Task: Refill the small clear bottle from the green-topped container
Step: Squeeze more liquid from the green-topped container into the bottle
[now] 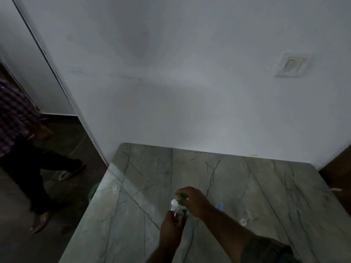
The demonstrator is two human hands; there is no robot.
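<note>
While both hands meet over the grey veined marble tabletop (237,186):
Right hand (193,201): fingers pinching white green-topped plastic container (179,201), tipped.
Left hand (171,223): curled around small clear bottle (176,214), directly below container.
Contents: cannot tell.

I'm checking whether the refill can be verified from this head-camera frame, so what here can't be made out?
- Small clear bottle: mostly wrapped by the left hand; fill level unreadable in the dim head view.
- Green-topped container: body covered by the right hand; any flow of liquid too small and blurred.
- Bluish thing and clear round thing on the table: too small to identify.
</note>
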